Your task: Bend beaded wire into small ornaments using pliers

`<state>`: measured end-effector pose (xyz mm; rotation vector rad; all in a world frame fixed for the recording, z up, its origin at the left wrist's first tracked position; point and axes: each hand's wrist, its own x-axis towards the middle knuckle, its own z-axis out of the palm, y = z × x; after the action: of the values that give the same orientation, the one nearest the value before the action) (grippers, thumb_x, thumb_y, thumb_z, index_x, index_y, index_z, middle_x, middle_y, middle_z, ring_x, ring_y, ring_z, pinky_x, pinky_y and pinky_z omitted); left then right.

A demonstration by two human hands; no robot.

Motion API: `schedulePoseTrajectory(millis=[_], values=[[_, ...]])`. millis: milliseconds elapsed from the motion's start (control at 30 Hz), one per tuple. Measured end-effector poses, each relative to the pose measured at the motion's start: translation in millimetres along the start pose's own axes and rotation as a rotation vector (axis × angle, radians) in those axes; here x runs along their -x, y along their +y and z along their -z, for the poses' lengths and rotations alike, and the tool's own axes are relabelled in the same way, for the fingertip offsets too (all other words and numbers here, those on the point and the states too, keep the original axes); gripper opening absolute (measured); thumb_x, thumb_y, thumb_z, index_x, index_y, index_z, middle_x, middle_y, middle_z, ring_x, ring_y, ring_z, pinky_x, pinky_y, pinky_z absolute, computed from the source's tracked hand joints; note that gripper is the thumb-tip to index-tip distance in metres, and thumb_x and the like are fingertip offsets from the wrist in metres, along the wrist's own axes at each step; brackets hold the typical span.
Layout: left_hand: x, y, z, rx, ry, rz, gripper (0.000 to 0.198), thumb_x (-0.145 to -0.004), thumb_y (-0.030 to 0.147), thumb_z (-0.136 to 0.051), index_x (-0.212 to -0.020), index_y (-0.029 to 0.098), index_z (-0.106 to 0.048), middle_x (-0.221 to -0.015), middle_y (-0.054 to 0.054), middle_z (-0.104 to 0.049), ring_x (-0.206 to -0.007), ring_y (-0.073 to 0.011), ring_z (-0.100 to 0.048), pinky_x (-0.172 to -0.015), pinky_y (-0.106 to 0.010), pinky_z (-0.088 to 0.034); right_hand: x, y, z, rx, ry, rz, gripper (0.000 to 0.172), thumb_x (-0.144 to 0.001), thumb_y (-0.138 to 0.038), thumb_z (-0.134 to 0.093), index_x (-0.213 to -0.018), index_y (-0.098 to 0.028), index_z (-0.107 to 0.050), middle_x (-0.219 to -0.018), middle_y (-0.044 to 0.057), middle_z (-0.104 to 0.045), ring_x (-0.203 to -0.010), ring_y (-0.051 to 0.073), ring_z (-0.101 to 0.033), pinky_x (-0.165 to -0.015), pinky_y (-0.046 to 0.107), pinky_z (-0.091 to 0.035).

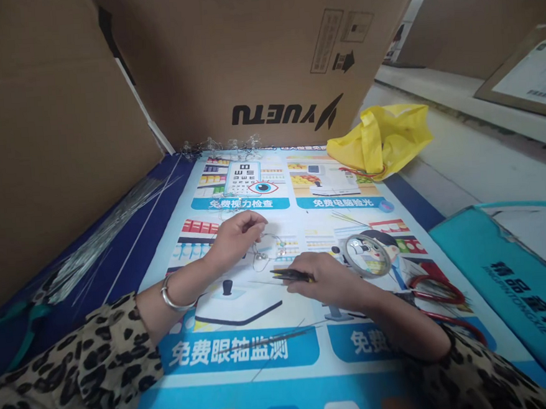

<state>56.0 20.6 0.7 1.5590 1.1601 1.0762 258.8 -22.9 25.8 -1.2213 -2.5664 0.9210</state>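
Note:
My left hand (232, 241) pinches a thin piece of bent wire (260, 257) with small shiny bits on it, held just above a printed poster sheet (274, 220). My right hand (327, 277) is closed around small dark-jawed pliers (288, 274). The pliers' tips point left, a little below the wire piece; contact between them cannot be made out. By my right hand sits a round, clear-centred dish or spool (367, 255). Red-handled scissors (441, 295) lie partly behind my right forearm. Several loose straight wires (273, 339) rest on the sheet nearer to me.
Cardboard walls (243, 51) stand at the back and left. Finished-looking wire pieces (234, 146) cluster at the back edge. A bundle of thin wires (102, 238) lies left. A yellow bag (385, 140) sits back right, a teal box (512, 275) at the right.

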Motion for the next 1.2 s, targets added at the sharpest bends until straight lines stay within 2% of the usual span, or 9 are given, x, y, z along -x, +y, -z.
schedulePoseTrajectory(millis=[133,300,500,667,767,933,1200], values=[[4,4,-0.2,-0.16,-0.051,-0.087,0.012,-0.08,0.025,-0.052,-0.083,0.017,-0.059,-0.069,0.002,-0.057,-0.059,-0.009,-0.053,-0.058,-0.021,-0.043,0,3,2,-0.137,0.035,-0.086,0.013,-0.076,-0.029,-0.057,-0.079,-0.018,-0.065,-0.073,-0.001,-0.062,-0.067,0.012,-0.055,-0.058,0.021,-0.035],[7,9,-0.9,-0.383,-0.15,-0.356,0.018,-0.083,0.024,-0.048,-0.076,0.015,-0.062,-0.069,-0.001,-0.06,-0.067,-0.0111,-0.054,-0.064,-0.023,-0.043,0,5,-3,-0.273,0.128,-0.134,0.016,-0.077,-0.029,-0.053,-0.081,-0.019,-0.065,-0.072,-0.002,-0.062,-0.066,0.012,-0.054,-0.059,0.021,-0.036],[12,6,-6.4,-0.662,-0.328,-0.647,0.023,-0.088,0.027,-0.043,-0.088,0.017,-0.064,-0.08,-0.003,-0.066,-0.074,-0.0116,-0.059,-0.065,-0.021,-0.044,-2,7,-8,-0.298,0.29,-0.192,0.017,-0.076,-0.031,-0.052,-0.081,-0.018,-0.064,-0.066,-0.003,-0.058,-0.063,0.012,-0.05,-0.057,0.022,-0.036],[15,4,-7.6,-0.955,-0.283,-0.854,0.019,-0.086,0.025,-0.045,-0.082,0.019,-0.063,-0.073,-0.002,-0.064,-0.07,-0.0141,-0.06,-0.062,-0.024,-0.043,-3,5,-7,-0.326,0.313,-0.205,0.015,-0.076,-0.03,-0.053,-0.077,-0.017,-0.061,-0.066,-0.003,-0.057,-0.064,0.012,-0.051,-0.058,0.022,-0.037],[16,4,-6.2,-1.01,-0.203,-0.901,0.017,-0.084,0.017,-0.046,-0.083,0.019,-0.062,-0.072,-0.001,-0.064,-0.069,-0.0143,-0.058,-0.062,-0.026,-0.042,-3,6,-6,-0.322,0.322,-0.208,0.017,-0.076,-0.032,-0.053,-0.078,-0.018,-0.062,-0.068,-0.002,-0.059,-0.066,0.013,-0.052,-0.06,0.023,-0.038],[14,0,-6.3,-0.971,-0.086,-0.895,0.018,-0.083,0.013,-0.044,-0.082,0.018,-0.061,-0.073,-0.002,-0.064,-0.07,-0.0134,-0.058,-0.066,-0.026,-0.041,-3,11,-6,-0.328,0.39,-0.207,0.02,-0.077,-0.036,-0.052,-0.078,-0.018,-0.061,-0.071,-0.001,-0.06,-0.068,0.014,-0.053,-0.062,0.024,-0.04],[12,0,-7.4,-0.947,-0.158,-0.862,0.021,-0.083,0.012,-0.041,-0.082,0.018,-0.061,-0.069,-0.001,-0.061,-0.069,-0.0124,-0.056,-0.065,-0.025,-0.041,-3,11,-6,-0.232,0.439,-0.256,0.021,-0.078,-0.038,-0.049,-0.072,-0.019,-0.054,-0.063,-0.003,-0.051,-0.062,0.011,-0.047,-0.057,0.023,-0.036]])
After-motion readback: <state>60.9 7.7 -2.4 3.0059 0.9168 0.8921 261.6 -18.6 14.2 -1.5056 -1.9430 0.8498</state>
